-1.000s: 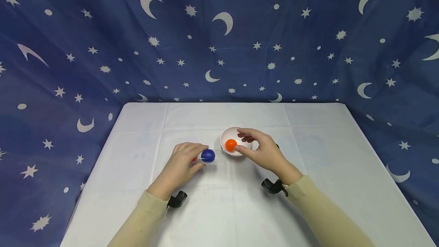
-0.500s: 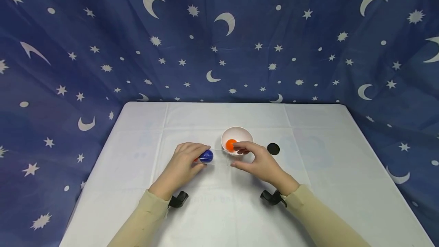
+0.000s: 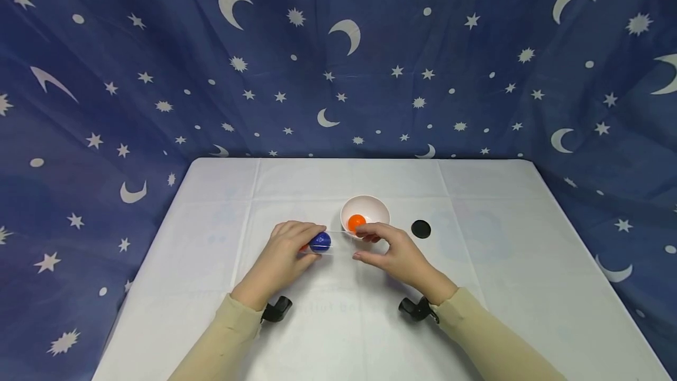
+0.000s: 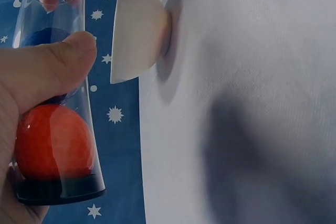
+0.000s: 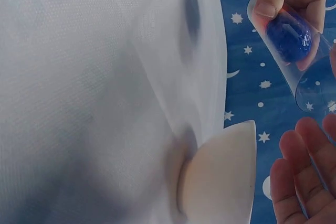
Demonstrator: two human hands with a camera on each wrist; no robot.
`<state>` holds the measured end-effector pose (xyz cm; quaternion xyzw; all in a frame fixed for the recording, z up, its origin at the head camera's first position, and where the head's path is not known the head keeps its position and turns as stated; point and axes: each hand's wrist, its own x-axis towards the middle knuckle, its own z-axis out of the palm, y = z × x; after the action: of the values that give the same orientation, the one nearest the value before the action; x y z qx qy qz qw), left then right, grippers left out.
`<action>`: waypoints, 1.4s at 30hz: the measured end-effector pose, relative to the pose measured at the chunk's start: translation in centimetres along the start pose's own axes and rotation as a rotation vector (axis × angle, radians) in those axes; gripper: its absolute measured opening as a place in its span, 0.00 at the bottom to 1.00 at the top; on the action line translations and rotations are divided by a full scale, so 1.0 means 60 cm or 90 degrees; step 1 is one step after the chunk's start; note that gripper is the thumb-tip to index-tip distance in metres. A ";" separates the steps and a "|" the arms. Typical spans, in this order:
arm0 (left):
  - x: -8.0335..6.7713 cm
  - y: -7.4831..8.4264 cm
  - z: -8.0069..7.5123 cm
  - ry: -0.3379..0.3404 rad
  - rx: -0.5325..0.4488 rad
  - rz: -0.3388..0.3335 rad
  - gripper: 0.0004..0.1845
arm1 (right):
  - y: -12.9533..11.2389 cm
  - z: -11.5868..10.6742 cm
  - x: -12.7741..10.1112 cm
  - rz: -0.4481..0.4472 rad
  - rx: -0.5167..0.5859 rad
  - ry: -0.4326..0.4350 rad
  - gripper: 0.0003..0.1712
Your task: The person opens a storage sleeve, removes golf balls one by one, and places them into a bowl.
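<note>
My left hand grips a clear tube lying sideways over the table, its mouth toward the right. Inside the tube are a blue ball and, closer to the closed end, an orange-red ball. A black cap closes that end. My right hand is at the tube's mouth, thumb and fingers apart, with several fingers extended in the right wrist view. Just behind, a white bowl has an orange ball in it.
A black disc lies flat on the white-covered table, right of the bowl. Behind the table hangs a dark blue curtain with moons and stars.
My right hand has moved from over the bowl down and left to the tube's mouth, uncovering the black disc. The left hand keeps its grip on the tube, nearly still.
</note>
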<state>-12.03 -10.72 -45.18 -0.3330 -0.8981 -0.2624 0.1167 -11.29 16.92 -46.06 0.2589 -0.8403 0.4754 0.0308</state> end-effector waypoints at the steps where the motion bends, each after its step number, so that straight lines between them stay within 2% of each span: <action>1: 0.000 0.000 0.001 -0.002 -0.001 0.000 0.28 | 0.001 0.000 0.000 -0.001 0.002 -0.001 0.29; 10: 0.003 0.005 0.004 0.003 0.007 0.005 0.29 | 0.003 0.004 0.001 -0.004 0.007 0.006 0.28; 17: 0.005 0.009 0.001 0.012 0.031 0.009 0.30 | 0.005 0.011 0.000 0.043 -0.009 0.012 0.27; 25: 0.004 0.007 0.004 0.006 0.064 0.018 0.28 | 0.009 0.019 -0.003 0.074 -0.006 -0.008 0.28; 33: 0.009 0.010 0.001 0.010 0.083 0.023 0.29 | 0.008 0.017 -0.002 0.064 -0.020 -0.006 0.29; 42: 0.013 0.013 -0.003 0.018 0.055 0.028 0.28 | 0.006 0.013 -0.001 0.059 -0.022 0.010 0.26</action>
<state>-12.09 -9.87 -44.43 -0.3433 -0.8994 -0.2254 0.1497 -11.27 16.48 -46.78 0.2158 -0.8591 0.4637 0.0197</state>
